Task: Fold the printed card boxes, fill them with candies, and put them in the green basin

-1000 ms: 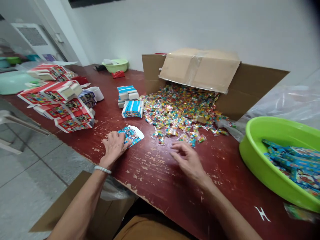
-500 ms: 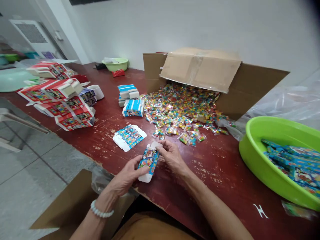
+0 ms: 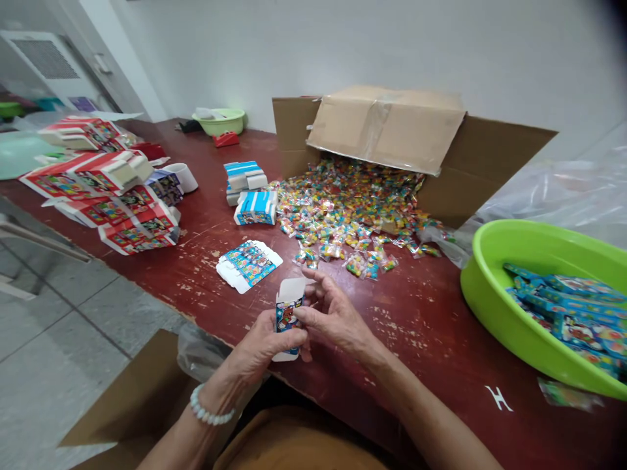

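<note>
A small blue printed candy box stands in my hands above the near table edge, its white top flap raised. My left hand, with a beaded bracelet on the wrist, is closed around its lower part, thumb across the front. My right hand has its thumb against the box's right side, and its index finger reaches up beside the flap. The other right fingers are partly hidden behind the box. Flattened blue cartons lie just beyond my left hand. Farther off, small clear candy packets spread over the table.
The packets spill from a tipped cardboard box. A green tub with filled-looking blue boxes stands at right. Banded blue carton bundles and stacked red bundles are at left. A white cup-like roll is beside them.
The flat-looking box has been squared up into an open shape and turned more upright. My right hand has shifted from its top flap to its side.
</note>
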### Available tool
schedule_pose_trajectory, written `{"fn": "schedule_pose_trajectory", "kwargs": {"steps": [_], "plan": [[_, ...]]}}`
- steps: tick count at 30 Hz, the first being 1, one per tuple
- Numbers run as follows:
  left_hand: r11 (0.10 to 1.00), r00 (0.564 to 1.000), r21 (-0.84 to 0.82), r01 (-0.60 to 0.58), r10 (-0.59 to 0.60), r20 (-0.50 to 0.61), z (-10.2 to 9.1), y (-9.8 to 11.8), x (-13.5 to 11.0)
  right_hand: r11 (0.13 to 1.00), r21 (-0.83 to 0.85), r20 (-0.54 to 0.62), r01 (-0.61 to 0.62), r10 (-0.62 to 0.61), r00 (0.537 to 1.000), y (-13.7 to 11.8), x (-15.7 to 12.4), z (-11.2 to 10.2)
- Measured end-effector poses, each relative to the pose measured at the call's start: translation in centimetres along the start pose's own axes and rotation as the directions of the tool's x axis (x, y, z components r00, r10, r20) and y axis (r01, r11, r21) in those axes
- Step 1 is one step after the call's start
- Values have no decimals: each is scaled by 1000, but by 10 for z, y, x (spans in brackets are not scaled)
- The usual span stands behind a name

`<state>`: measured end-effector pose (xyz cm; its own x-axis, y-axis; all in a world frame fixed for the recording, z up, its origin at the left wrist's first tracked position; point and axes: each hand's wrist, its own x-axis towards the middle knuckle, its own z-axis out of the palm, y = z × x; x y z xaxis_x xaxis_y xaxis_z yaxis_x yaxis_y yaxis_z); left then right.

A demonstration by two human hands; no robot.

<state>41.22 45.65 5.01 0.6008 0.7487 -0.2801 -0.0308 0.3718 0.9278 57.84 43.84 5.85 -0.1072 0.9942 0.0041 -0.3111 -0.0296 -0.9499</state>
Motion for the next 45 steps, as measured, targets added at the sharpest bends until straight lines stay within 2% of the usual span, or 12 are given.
{"fn": "schedule_pose_trajectory", "kwargs": {"steps": [4, 7, 10, 15, 20, 27, 30, 33, 35, 38, 41, 45], "plan": [[997, 976, -81, 12, -29, -216, 10, 1, 4, 998, 2, -98, -55, 55, 994, 8, 0, 2], [997, 967, -78, 3, -22, -253, 14, 0, 10, 995, -83, -191, -51, 34, 981, 11, 2, 0], [997, 956, -17, -80, 72, -286, 14, -2, 15, 979, -204, -323, 8, -75, 943, 11, 4, -7], [961, 851, 128, -246, 278, -446, 14, -9, 13, 971, -239, -367, 15, -105, 924, 12, 4, -15], [957, 881, 184, -224, 280, -381, 16, -8, 9, 990, -125, -289, 65, -99, 952, 21, 1, -14], [972, 935, 180, -152, 201, -293, 11, 2, 11, 977, 64, -151, -201, 209, 966, 14, 10, -31], [958, 939, 237, -160, 222, -262, 9, 4, 12, 992, -11, -89, -122, 121, 989, 9, 14, -36], [975, 931, 107, -192, 216, -293, 11, 4, 12, 977, -212, -24, 20, -25, 999, 7, 12, -36], [987, 941, -41, -157, 137, -309, 13, 4, 12, 937, -326, -53, 123, -148, 988, 8, 7, -34], [973, 987, -230, 28, -63, -149, 17, 3, 12, 896, -390, -99, 211, -268, 958, 10, 1, -31], [948, 982, -278, 154, -178, -60, 21, -1, 14, 873, -449, -24, 188, -222, 975, 9, -3, -30], [965, 969, -225, 138, -178, -169, 27, -4, 19, 936, -351, -46, 4, -21, 999, 5, 2, -28]]}}
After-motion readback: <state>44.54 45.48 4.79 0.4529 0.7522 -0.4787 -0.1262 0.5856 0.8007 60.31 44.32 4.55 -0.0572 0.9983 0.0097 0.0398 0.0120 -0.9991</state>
